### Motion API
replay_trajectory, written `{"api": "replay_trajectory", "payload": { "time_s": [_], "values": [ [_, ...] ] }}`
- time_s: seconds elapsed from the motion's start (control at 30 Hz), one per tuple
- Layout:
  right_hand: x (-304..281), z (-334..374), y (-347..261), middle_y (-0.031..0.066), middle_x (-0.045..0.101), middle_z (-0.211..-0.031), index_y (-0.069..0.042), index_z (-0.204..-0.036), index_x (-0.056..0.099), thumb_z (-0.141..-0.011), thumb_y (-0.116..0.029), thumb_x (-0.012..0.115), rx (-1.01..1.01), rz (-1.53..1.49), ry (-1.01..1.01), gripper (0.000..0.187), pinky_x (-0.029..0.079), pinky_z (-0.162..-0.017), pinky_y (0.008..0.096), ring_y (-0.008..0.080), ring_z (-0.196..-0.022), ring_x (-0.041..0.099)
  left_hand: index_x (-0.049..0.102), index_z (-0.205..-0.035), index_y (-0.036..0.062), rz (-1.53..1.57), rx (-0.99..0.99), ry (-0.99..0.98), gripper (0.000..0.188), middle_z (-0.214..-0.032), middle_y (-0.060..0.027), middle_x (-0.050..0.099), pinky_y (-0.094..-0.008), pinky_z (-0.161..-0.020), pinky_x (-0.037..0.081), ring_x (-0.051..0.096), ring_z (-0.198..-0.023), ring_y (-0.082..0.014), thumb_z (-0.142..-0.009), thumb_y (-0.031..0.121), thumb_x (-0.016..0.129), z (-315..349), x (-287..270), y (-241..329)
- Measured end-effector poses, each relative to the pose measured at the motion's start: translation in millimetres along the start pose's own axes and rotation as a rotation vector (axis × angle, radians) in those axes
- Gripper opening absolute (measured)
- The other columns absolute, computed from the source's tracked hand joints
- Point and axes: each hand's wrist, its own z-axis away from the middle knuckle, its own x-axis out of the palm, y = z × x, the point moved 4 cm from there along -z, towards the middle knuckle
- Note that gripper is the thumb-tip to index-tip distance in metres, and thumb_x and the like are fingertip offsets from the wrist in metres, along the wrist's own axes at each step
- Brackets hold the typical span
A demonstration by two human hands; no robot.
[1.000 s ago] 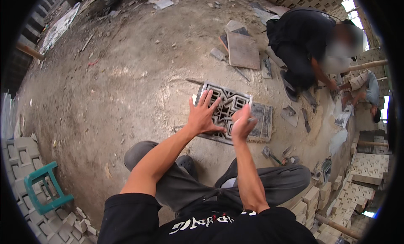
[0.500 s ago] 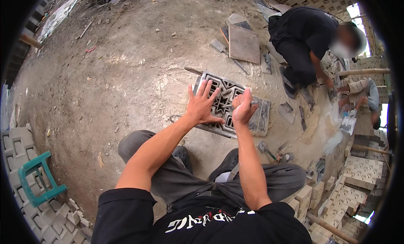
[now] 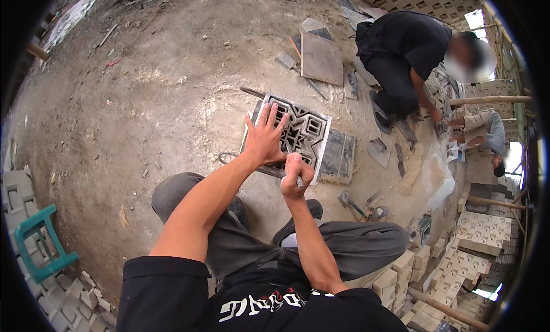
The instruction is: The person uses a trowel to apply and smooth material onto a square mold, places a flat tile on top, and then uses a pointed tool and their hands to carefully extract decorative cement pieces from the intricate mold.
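Observation:
On the ground in front of me lies a square metal mould [image 3: 314, 127] with a geometric pattern of openings and a pale rim. My left hand [image 3: 265, 140] rests flat on its left side, fingers spread over the pattern. Closed in a fist, my right hand [image 3: 297, 174] is at the mould's near edge. It grips a thin rod-like tool [image 3: 288, 147], whose tip points into the openings; the fist hides most of its length. A dark flat plate [image 3: 339, 154] lies against the mould's right side.
Flat boards [image 3: 322, 58] lie beyond the mould. Trowels [image 3: 378, 151] and small tools [image 3: 355, 203] are scattered at right. A co-worker [image 3: 401, 57] crouches at far right, another person behind. Patterned blocks [image 3: 484, 232] are stacked at right; a green stool [image 3: 43, 240] stands at left.
My right fist has moved down and left, from over the mould's right part to its near edge, bringing the tool's tip to the openings. My left hand stays spread on the mould.

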Motion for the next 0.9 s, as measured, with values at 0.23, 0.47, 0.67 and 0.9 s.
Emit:
{"api": "replay_trajectory", "payload": {
  "time_s": [0.23, 0.47, 0.67, 0.9],
  "values": [
    [5.6, -10.5, -18.0, 0.0059, 0.042, -0.055, -0.002, -0.060, 0.044, -0.093, -0.004, 0.044, -0.169, 0.169, -0.202, 0.033, 0.033, -0.056, 0.0328, 0.0197, -0.049, 0.042, 0.031, -0.151, 0.0207, -0.079, -0.023, -0.004, 0.111, -0.159, -0.0162, 0.019, -0.0755, -0.102, 0.022, 0.016, -0.148, -0.0347, -0.061, 0.071, 0.070, 0.8, 4.3, -3.8],
    [-27.0, -87.9, 5.5, -0.0023, 0.035, -0.046, -0.012, -0.048, 0.032, -0.099, -0.025, 0.050, 0.488, -0.441, 0.168, 0.056, 0.031, -0.046, 0.0281, 0.0102, -0.045, 0.034, 0.034, -0.150, 0.0216, 0.001, -0.052, -0.045, 0.115, -0.159, -0.0155, 0.020, -0.0755, -0.102, 0.022, 0.016, -0.147, -0.0339, -0.058, 0.084, 0.064, -0.5, -5.3, 0.9],
    [-10.4, -74.9, 2.5, -0.0001, 0.044, -0.048, -0.009, -0.053, 0.042, -0.098, -0.024, 0.052, 0.464, -0.200, 0.393, 0.048, 0.034, -0.047, 0.0277, 0.0100, -0.046, 0.042, 0.036, -0.149, 0.0209, 0.018, -0.044, 0.028, 0.114, -0.158, -0.0176, 0.022, -0.0772, -0.100, 0.023, 0.018, -0.146, -0.0373, -0.058, 0.081, 0.066, 2.6, -4.0, -2.6],
    [-15.9, -91.1, -2.4, -0.0012, 0.040, -0.048, -0.009, -0.051, 0.038, -0.098, -0.026, 0.052, 0.437, -0.196, 0.222, 0.052, 0.027, -0.043, 0.0276, 0.0081, -0.043, 0.035, 0.035, -0.149, 0.0221, 0.022, -0.065, -0.012, 0.118, -0.158, -0.0168, 0.022, -0.0758, -0.102, 0.022, 0.019, -0.146, -0.0361, -0.054, 0.085, 0.064, 0.4, -7.4, -3.3]
  ]
}}
